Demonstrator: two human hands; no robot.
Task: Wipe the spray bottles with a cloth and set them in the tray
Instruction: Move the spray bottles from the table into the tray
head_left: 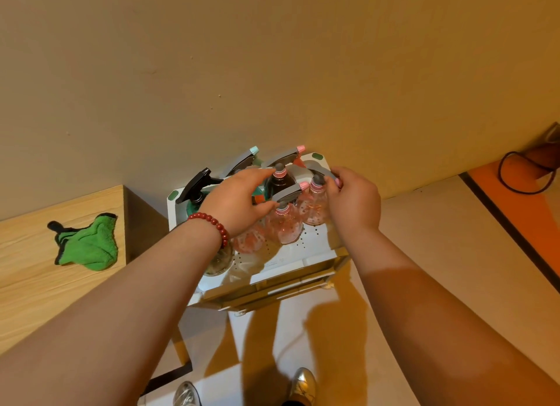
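Note:
A white perforated tray (315,242) stands against the wall and holds several spray bottles. My right hand (353,201) grips the grey trigger head of a clear pink-patterned bottle (315,208) at the tray's right. My left hand (239,199), with a red bead bracelet on the wrist, reaches over the tray; its fingers touch the neck of a dark bottle (280,181) and the thumb rests beside another clear pink bottle (285,227). A green bottle with a black sprayer (195,190) stands at the tray's left. The green cloth (86,243) lies crumpled on the wooden table, apart from both hands.
The wooden table (36,284) is to the left of the tray. The wall rises right behind the tray. A black cable (515,175) loops on an orange surface at the far right. My silver shoes (303,384) show on the light floor below.

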